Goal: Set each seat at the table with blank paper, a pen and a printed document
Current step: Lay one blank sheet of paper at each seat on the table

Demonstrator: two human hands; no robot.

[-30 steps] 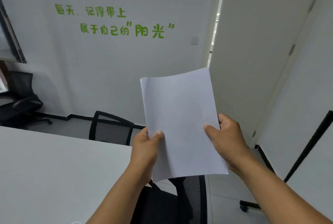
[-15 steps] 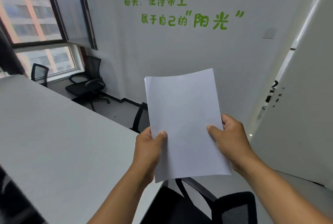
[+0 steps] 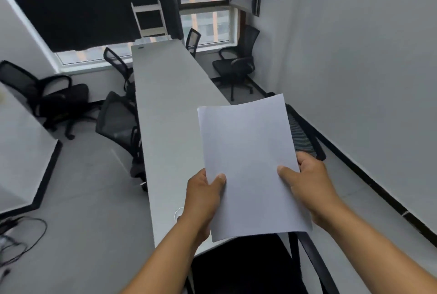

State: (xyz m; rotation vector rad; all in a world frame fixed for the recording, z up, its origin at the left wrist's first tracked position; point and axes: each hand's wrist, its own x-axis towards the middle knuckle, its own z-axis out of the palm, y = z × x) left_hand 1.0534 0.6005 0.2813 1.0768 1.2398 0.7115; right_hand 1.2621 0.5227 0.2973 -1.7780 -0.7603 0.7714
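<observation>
Carrying the paper stack [image 3: 248, 163] to the table [image 3: 170, 109]; my read is the distribution step has not started. No sheet, pen or printed document is visible anywhere on the tabletop, so every seat looks unset.

Stack: blank face up, held in the air over the near end of the table, above the back of the near chair [image 3: 248, 267]. Top edge bows slightly. Cannot tell how many sheets it holds, or whether printed pages are mixed in.

Hands:
- left hand [image 3: 203, 196] pinches the stack's lower left edge, thumb on top, fingers hidden underneath.
- right hand [image 3: 307, 182] pinches the lower right edge, thumb on top, fingers curled behind.
- Both clamped on the same stack, set apart by the width of the page.

Next move, as I judge it: peel one sheet off and lay it flat in front of a seat. That needs one hand to carry the stack alone while the other separates a single sheet; thin paper tends to drag a second sheet along.

Seats: black mesh chairs [image 3: 118, 119] line the table's left side, one more on the right [image 3: 302, 135] just behind the stack, and another stands near the window [image 3: 236, 62]. No pens in view.
</observation>
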